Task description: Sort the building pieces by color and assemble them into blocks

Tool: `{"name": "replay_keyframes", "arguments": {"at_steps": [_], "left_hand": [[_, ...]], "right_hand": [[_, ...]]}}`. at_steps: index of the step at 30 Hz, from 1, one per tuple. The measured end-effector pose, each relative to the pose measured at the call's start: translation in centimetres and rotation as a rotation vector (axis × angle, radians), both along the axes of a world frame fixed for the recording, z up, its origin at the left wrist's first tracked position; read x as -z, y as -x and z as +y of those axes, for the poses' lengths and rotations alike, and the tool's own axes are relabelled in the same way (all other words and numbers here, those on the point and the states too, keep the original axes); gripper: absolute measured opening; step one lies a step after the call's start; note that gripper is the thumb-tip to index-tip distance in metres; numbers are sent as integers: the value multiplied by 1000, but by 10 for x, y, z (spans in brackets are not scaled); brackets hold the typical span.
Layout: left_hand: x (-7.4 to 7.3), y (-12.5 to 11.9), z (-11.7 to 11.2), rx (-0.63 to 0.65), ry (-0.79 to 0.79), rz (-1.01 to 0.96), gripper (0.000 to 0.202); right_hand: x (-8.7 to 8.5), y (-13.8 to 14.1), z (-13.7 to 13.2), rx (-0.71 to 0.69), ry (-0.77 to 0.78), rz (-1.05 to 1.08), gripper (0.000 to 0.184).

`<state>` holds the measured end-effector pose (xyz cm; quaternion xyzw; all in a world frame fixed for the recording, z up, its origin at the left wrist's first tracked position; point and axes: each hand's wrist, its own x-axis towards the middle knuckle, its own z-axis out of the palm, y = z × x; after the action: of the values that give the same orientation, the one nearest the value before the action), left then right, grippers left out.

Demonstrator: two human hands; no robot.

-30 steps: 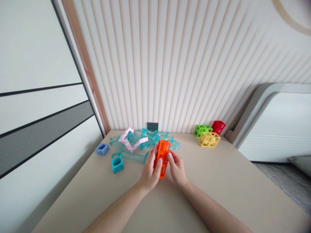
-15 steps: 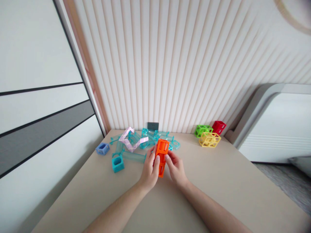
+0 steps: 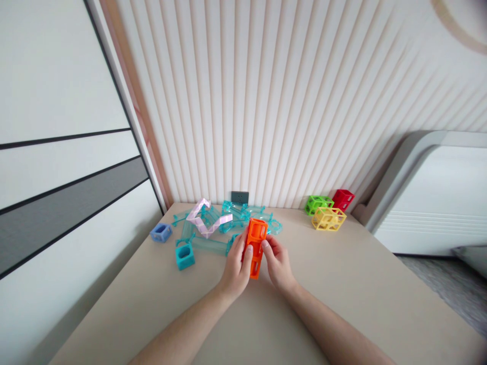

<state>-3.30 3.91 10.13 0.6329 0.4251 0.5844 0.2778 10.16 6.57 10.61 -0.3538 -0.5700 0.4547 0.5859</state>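
Observation:
Between my two hands, above the table, is a row of orange hollow toy blocks (image 3: 257, 232), joined end to end and tilted a little. My left hand (image 3: 236, 263) is closed around its left side, thumb laid along the front. On the other side, my right hand (image 3: 278, 261) grips the row with its thumb pressed on the middle block; its other fingers are partly hidden behind. Just beyond my left hand lie clear teal track tubes (image 3: 211, 246). A teal cube block (image 3: 184, 256) sits left of them.
A pale purple folded snake puzzle (image 3: 207, 228) rests on the tubes. At the left table edge is a blue block (image 3: 161, 232). Green (image 3: 318, 205), yellow (image 3: 329, 219) and red blocks (image 3: 343, 200) stand at the back right. A dark socket (image 3: 240, 197) is on the ribbed wall.
The orange blocks have shifted slightly right and tilted a bit more in my hands. Both hands keep their hold, and the things on the table have not moved.

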Motion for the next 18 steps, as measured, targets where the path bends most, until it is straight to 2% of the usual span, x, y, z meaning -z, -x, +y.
{"name": "replay_keyframes", "arguments": {"at_steps": [11,18], "left_hand": [[-4,4,2,-28,-16,13,41],[-5,0,-1,6,27,-51,43]], "right_hand": [[6,0,0,20,-27,-31,33],[-2,3,-2,20,25,60,35]]}}
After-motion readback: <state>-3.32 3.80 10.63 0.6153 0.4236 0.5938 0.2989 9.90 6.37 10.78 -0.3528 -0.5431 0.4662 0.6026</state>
